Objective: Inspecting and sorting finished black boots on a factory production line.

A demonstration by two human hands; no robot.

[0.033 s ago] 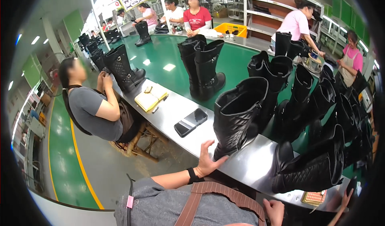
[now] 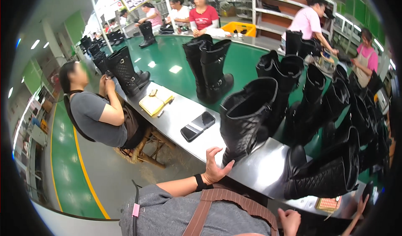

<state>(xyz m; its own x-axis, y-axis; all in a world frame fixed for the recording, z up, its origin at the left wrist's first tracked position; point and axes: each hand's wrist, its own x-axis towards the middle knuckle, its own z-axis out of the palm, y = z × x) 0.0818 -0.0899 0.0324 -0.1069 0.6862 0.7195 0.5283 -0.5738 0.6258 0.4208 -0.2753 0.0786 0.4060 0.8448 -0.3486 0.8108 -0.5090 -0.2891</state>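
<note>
My left hand (image 2: 214, 169) rests at the near edge of the metal bench, open, its fingers apart and curved. Its thumb reaches to the foot of a tall black quilted boot (image 2: 247, 116) that stands upright; whether it touches cannot be made out. Low by my apron, clear of the boots, is my right hand (image 2: 289, 222), fingers curled in with the thumb up and nothing visible in it. To the right another black quilted boot (image 2: 322, 179) lies on its side on the bench.
A smartphone (image 2: 197, 126) and a yellow notebook (image 2: 155, 102) lie on the metal bench (image 2: 180, 110). Black boots (image 2: 209, 70) stand on the green belt (image 2: 167, 54), with several more crowded at right. A co-worker (image 2: 98, 110) sits left; another person's hand (image 2: 361, 206) shows at lower right.
The view has shifted slightly, and my right hand appears a little farther right. My left hand keeps its place beside the upright boot.
</note>
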